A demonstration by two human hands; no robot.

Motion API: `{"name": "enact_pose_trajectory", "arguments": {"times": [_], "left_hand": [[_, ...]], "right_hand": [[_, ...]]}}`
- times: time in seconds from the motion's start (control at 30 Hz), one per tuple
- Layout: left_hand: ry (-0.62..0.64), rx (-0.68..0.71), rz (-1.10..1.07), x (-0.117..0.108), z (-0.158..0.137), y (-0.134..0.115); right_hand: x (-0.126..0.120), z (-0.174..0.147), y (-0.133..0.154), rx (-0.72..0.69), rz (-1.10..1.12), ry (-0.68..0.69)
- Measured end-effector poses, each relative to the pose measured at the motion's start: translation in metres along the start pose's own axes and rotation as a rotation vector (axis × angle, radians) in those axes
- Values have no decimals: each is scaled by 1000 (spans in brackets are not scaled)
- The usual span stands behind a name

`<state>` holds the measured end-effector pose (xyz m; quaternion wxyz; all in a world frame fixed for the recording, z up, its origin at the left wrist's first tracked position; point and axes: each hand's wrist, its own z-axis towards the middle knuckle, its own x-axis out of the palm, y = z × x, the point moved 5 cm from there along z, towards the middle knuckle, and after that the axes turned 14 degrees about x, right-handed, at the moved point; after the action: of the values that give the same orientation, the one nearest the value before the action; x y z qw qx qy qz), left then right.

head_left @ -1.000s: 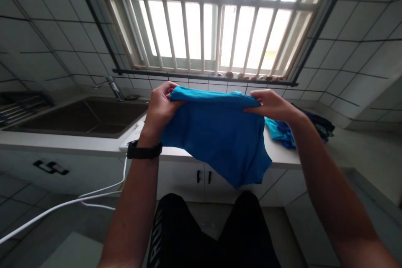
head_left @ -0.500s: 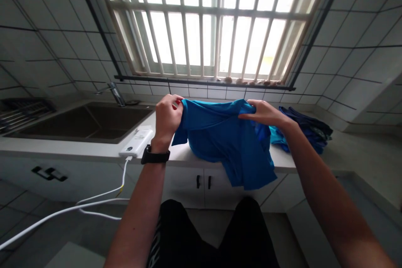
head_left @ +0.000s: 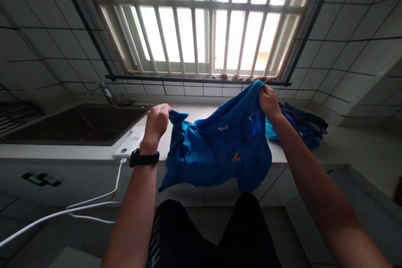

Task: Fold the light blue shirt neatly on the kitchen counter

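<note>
In the head view, a blue shirt (head_left: 216,146) hangs between the person's two hands, in front of and above the edge of the white tabletop (head_left: 201,112). The left hand (head_left: 158,122) has its grip closed in a fist, pinching one bunched corner of the shirt. The right hand (head_left: 269,100) is higher, its grip pressed together on another edge, so the cloth slopes up toward that side — slack and creased in between. A small red-and-white mark and some pale lettering show on the fabric, and its lower edge hangs in front of the cabinet (head_left: 94,180). A black band (head_left: 144,159) circles the left wrist. Just beside that wrist, a white box (head_left: 130,142) lies on the tabletop, with a white cable (head_left: 118,180) plugged into its near end. Farther left are a dark sink (head_left: 103,127) and a faucet (head_left: 108,94). A pile of clothes (head_left: 303,123), dark and light blue, rests near the right hand — partly hidden by the wrist. Behind everything is a barred window (head_left: 201,35).
</note>
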<state>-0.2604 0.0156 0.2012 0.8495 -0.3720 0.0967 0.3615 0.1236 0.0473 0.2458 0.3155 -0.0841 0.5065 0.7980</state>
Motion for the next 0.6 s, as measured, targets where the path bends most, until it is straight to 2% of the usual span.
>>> {"name": "enact_pose_trajectory", "arguments": {"times": [0.1, 0.23, 0.33, 0.4, 0.5, 0.53, 0.57, 0.6], "left_hand": [[96, 153, 119, 4, -11, -33], [371, 438, -68, 47, -22, -90], [459, 432, -155, 75, -16, -102], [381, 374, -116, 77, -4, -97], [150, 318, -83, 53, 12, -86], [128, 319, -123, 45, 16, -84], [163, 328, -191, 40, 18, -84], [256, 341, -284, 38, 18, -85]], "right_hand": [[11, -11, 25, 11, 160, 185], [30, -31, 77, -34, 262, 388], [33, -35, 102, -99, 192, 484], [29, -32, 102, -137, 69, 567], [23, -26, 76, -122, -131, 771], [22, -25, 64, -96, -183, 831], [21, -24, 53, -69, -222, 867], [21, -23, 44, -50, -243, 869]]}}
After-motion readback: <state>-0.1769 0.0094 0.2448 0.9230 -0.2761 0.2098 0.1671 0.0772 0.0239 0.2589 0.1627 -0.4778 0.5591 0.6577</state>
